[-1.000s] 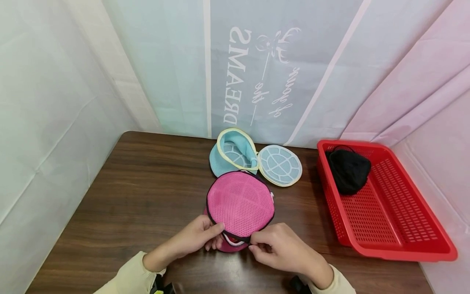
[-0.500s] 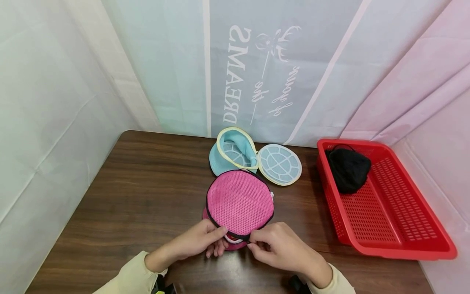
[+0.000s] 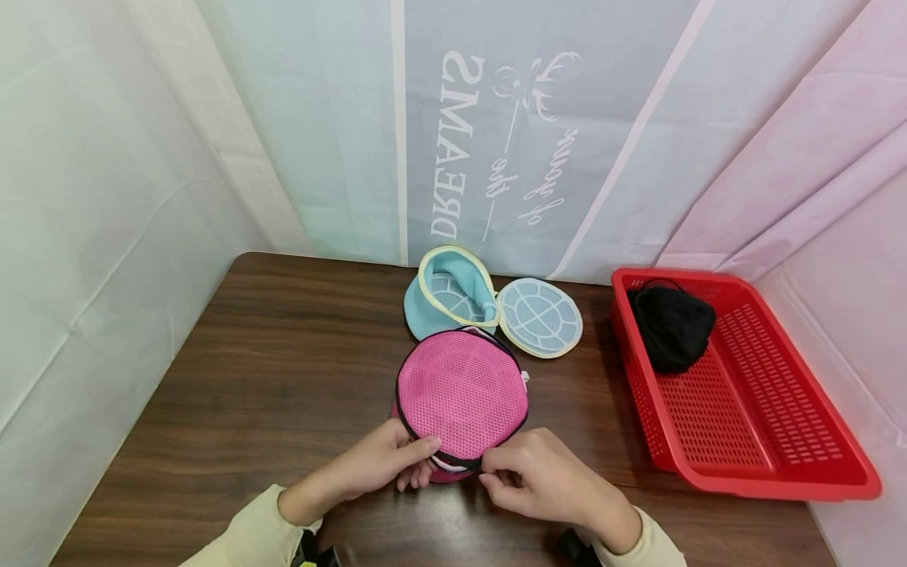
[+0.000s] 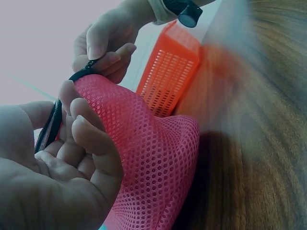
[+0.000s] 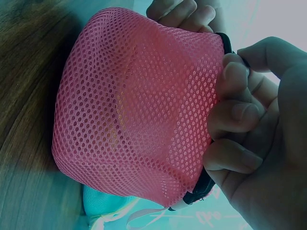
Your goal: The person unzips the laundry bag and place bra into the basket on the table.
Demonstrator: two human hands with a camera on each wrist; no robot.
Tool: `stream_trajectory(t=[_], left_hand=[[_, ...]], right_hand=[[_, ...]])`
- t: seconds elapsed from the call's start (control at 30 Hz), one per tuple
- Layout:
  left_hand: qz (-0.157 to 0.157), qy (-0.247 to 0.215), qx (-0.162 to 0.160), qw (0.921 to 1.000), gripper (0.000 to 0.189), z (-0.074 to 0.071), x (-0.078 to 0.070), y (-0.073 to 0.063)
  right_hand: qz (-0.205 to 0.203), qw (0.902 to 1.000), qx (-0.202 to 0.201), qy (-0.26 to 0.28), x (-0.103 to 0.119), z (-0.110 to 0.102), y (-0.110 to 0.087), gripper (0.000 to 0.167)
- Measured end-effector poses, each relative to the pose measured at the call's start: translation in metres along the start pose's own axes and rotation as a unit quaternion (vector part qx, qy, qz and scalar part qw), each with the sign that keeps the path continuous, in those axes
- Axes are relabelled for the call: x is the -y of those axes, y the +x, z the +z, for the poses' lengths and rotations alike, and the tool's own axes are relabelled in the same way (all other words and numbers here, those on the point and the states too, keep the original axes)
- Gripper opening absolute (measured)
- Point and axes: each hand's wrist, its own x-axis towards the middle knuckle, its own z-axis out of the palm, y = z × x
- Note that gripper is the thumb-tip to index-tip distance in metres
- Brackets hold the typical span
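Note:
A pink mesh laundry bag (image 3: 464, 394) with a black zipped rim stands on the table, its round lid facing up. My left hand (image 3: 386, 461) grips the rim at the front left, thumb on top and fingers curled below. At the front right of the rim, my right hand (image 3: 542, 476) pinches the zipper pull (image 4: 91, 63). Between the hands the zip gapes a little, and something white (image 3: 449, 465) shows inside. The right wrist view has the bag's mesh side (image 5: 134, 110) bulging over its contents, which I cannot make out.
Behind the pink bag stands a light blue mesh bag (image 3: 418, 311) with yellow trim, its round lid (image 3: 540, 318) folded out to the right. A red plastic basket (image 3: 716, 425) at the right holds a black cloth bundle (image 3: 669, 327). A printed curtain (image 3: 340, 142) backs the table.
The gap at the front of the pink bag has narrowed, and the red seen in it earlier is hidden. My left hand has shifted slightly; my right hand stays nearly in place.

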Motion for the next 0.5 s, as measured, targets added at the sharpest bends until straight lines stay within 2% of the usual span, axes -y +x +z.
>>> stream_trajectory(t=[0.3,0.5], left_hand=[[0.009,0.005,0.001,0.9999,0.052,-0.0010,0.0028,0.0001],[0.010,0.006,0.007,0.9999,0.050,-0.0011,0.0020,-0.0010]], right_hand=[[-0.004,0.9998,-0.017,-0.012,-0.0003,-0.0009,-0.0010,0.034],[0.002,0.9998,-0.015,-0.013,-0.0012,-0.0021,-0.0019,0.034]])
